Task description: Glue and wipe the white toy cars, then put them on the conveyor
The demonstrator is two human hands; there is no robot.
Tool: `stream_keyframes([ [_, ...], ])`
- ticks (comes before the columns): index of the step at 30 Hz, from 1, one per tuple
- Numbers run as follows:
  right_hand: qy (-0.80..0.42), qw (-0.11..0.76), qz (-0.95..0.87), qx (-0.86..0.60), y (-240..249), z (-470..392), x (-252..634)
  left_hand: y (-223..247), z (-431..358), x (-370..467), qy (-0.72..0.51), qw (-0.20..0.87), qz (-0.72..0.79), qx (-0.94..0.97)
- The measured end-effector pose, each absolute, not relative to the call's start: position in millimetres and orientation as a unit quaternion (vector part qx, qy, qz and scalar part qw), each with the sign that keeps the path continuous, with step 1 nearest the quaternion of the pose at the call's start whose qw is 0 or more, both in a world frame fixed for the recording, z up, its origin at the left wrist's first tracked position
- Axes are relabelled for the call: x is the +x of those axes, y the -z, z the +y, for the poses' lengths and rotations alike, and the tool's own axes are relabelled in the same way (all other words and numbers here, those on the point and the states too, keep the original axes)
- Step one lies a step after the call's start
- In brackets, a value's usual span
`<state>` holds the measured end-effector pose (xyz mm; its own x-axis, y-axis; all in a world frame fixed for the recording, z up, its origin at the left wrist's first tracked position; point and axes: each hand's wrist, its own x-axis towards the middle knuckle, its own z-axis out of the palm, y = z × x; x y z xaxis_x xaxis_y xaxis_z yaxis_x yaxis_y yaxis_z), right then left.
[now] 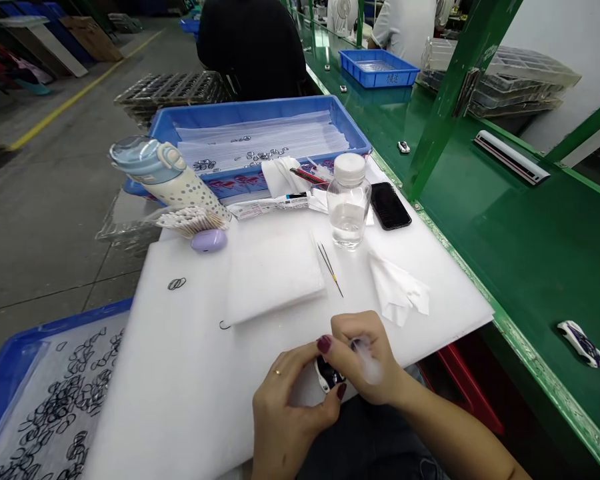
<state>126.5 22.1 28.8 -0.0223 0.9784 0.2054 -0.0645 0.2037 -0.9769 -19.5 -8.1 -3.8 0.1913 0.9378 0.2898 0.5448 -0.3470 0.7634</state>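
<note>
Near the table's front edge, my left hand (297, 400) grips a small black-and-white toy car (327, 375) between thumb and fingers. My right hand (367, 360) is closed against the car's upper right side, its thumb over the top. A blurred, whitish translucent piece (368, 363) shows in the right hand's curled fingers; its exact form is unclear. Beyond the hands lie a white foam pad (275, 273), yellow-and-black tweezers (331, 270) and a crumpled white tissue (397, 290). Thin black rings (177, 284) rest on the left of the white tabletop (180, 373).
A clear bottle (349, 207), phone (390, 206), tilted tumbler (170, 175), cotton swabs (190, 220) and purple case (209, 241) stand or lie farther back. Blue trays (260, 107) hold black rings. At right runs a green conveyor (520, 240) with toy cars; a person (253, 47) sits ahead.
</note>
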Motion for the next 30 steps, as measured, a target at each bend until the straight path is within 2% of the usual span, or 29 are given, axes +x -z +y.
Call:
stream_keyframes([
  [3, -0.412, 0.576, -0.546, -0.447, -28, 23, 129, 1, -6, -18, -0.379, 0.266, 0.521, 0.717],
  [6, -0.384, 0.542, -0.557, -0.498, -25, 24, 129, -1, -4, -17, -0.385, 0.264, 0.52, 0.715],
  [11, -0.349, 0.574, -0.579, -0.462, -22, 24, 128, -2, -2, -17, -0.389, 0.264, 0.519, 0.714],
  [14, -0.311, 0.538, -0.593, -0.513, -16, 27, 128, -3, 0, -17, -0.392, 0.268, 0.516, 0.712],
  [17, -0.415, 0.507, -0.571, -0.494, -19, 23, 134, -6, 0, -14, -0.398, 0.272, 0.525, 0.702],
  [21, -0.542, 0.589, -0.466, -0.377, -43, 13, 146, -8, -1, -10, -0.399, 0.292, 0.528, 0.691],
  [25, -0.658, 0.567, -0.422, -0.259, -60, 18, 148, -6, 0, -10, -0.402, 0.315, 0.532, 0.675],
  [30, -0.705, 0.54, -0.4, -0.226, -60, 23, 138, -7, 0, -9, -0.411, 0.325, 0.535, 0.663],
])
